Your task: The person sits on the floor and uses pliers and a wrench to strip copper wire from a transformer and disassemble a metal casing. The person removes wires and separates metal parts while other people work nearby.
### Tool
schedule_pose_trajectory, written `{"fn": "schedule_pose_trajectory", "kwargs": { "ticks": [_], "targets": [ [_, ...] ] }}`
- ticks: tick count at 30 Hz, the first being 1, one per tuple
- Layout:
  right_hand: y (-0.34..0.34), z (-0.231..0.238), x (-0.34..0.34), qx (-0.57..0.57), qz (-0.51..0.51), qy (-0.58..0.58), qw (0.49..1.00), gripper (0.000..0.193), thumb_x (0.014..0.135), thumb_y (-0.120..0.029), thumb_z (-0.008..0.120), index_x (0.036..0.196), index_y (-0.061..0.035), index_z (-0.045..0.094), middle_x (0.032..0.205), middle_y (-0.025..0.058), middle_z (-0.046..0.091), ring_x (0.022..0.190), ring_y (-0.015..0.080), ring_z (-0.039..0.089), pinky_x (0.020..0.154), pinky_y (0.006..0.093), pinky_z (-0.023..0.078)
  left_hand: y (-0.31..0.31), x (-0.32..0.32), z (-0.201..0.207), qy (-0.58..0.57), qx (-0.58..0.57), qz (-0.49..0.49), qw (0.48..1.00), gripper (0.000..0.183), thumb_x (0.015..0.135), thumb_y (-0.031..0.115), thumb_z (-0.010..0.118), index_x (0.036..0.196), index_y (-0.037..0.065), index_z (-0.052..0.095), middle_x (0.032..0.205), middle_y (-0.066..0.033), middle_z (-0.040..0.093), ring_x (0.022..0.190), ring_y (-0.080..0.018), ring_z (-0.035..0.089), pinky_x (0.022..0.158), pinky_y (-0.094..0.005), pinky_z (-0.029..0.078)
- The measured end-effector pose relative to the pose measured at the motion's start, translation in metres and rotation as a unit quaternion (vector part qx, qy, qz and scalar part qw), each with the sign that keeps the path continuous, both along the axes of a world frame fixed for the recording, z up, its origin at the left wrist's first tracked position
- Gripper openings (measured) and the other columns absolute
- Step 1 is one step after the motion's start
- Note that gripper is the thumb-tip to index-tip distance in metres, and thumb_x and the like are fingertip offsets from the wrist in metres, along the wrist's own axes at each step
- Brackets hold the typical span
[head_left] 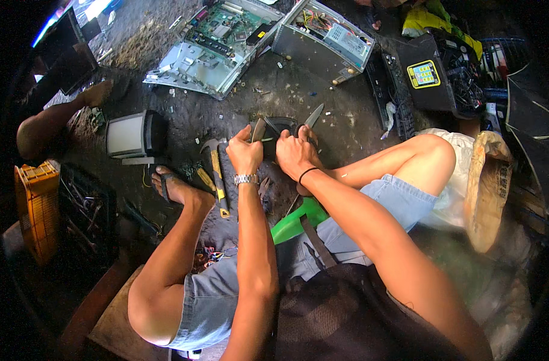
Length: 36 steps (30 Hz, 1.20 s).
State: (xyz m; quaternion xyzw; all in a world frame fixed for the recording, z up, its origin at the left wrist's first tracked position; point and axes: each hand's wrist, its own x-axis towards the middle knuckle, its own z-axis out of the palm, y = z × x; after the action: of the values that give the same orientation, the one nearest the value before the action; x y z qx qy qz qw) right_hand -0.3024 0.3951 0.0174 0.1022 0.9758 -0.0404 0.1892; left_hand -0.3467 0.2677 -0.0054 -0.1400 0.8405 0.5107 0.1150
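My left hand [245, 153] is closed around a flat grey-brown strip [258, 129] that sticks up past the fingers; its kind is unclear. Close beside it, my right hand [297, 155] grips what look like scissors [315, 115], a broad pointed blade slanting up to the right. Dark handle parts show at the fingers, and a thinner metal edge points up-left. Behind both hands a black object [282, 123] lies on the dirt floor. A hammer [216, 174] with a yellow-and-black handle rests left of my left wrist. Pliers [264, 186] lie between my forearms.
Farther off are an opened computer case with a green circuit board [223, 30] and another with a power supply [350, 42]. A grey-fronted box [125, 135] stands left, near an orange crate [38, 207]. Keyboards [398, 90] lie right. Green plastic [301, 218] is between my legs.
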Motion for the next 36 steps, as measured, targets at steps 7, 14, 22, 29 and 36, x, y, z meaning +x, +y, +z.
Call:
{"fn": "schedule_pose_trajectory", "kwargs": {
  "ticks": [7, 14, 22, 29, 36],
  "targets": [
    [0.019, 0.030, -0.038, -0.127, -0.087, -0.298, 0.942, 0.049, 0.088, -0.028, 0.060, 0.122, 0.0058, 0.069, 0.128, 0.0295, 0.065, 0.132, 0.0415, 0.057, 0.117, 0.0448, 0.038, 0.009, -0.005, -0.006, 0.027, -0.042, -0.028, 0.998, 0.050, 0.074, 0.020, 0.077, 0.119, -0.002, 0.073, 0.107, -0.0186, 0.077, 0.096, -0.0236, 0.075, 0.086, -0.0343, 0.056],
    [0.056, 0.031, -0.041, -0.310, -0.279, 0.022, 0.909, 0.074, 0.079, -0.054, 0.079, 0.123, 0.0040, 0.065, 0.111, 0.0233, 0.071, 0.101, 0.0400, 0.070, 0.088, 0.0505, 0.056, -0.001, 0.033, 0.014, 0.045, 0.134, 0.087, 0.986, 0.072, 0.078, 0.021, 0.083, 0.142, 0.001, 0.057, 0.128, -0.0169, 0.067, 0.118, -0.0300, 0.063, 0.105, -0.0398, 0.045],
    [0.029, 0.060, -0.081, -0.227, 0.364, 0.157, 0.890, 0.066, 0.067, -0.022, 0.090, 0.128, -0.0191, 0.063, 0.128, 0.0160, 0.050, 0.105, 0.0417, 0.066, 0.084, 0.0502, 0.059, 0.043, 0.126, -0.013, -0.338, 0.661, 0.360, 0.565, 0.042, 0.098, 0.031, 0.055, 0.121, -0.005, 0.054, 0.129, -0.0302, 0.056, 0.121, -0.0463, 0.057, 0.109, -0.0602, 0.045],
    [0.049, 0.036, -0.103, -0.085, 0.390, 0.108, 0.911, 0.033, 0.083, -0.037, 0.076, 0.099, -0.0090, 0.070, 0.093, 0.0156, 0.070, 0.091, 0.0398, 0.071, 0.075, 0.0489, 0.058, 0.033, 0.041, -0.043, -0.250, 0.685, 0.489, 0.479, 0.013, 0.100, 0.015, 0.037, 0.096, 0.007, 0.046, 0.072, -0.0059, 0.049, 0.060, -0.0182, 0.049, 0.052, -0.0354, 0.046],
    [0.071, 0.057, -0.074, -0.036, 0.215, 0.023, 0.976, 0.050, 0.081, -0.051, 0.076, 0.098, -0.0041, 0.073, 0.094, 0.0229, 0.074, 0.087, 0.0422, 0.073, 0.079, 0.0532, 0.057, -0.037, -0.021, -0.059, -0.495, 0.477, 0.178, 0.704, 0.020, 0.101, 0.018, 0.038, 0.086, 0.009, 0.047, 0.068, -0.0073, 0.053, 0.055, -0.0208, 0.050, 0.050, -0.0366, 0.043]
  ]
}}
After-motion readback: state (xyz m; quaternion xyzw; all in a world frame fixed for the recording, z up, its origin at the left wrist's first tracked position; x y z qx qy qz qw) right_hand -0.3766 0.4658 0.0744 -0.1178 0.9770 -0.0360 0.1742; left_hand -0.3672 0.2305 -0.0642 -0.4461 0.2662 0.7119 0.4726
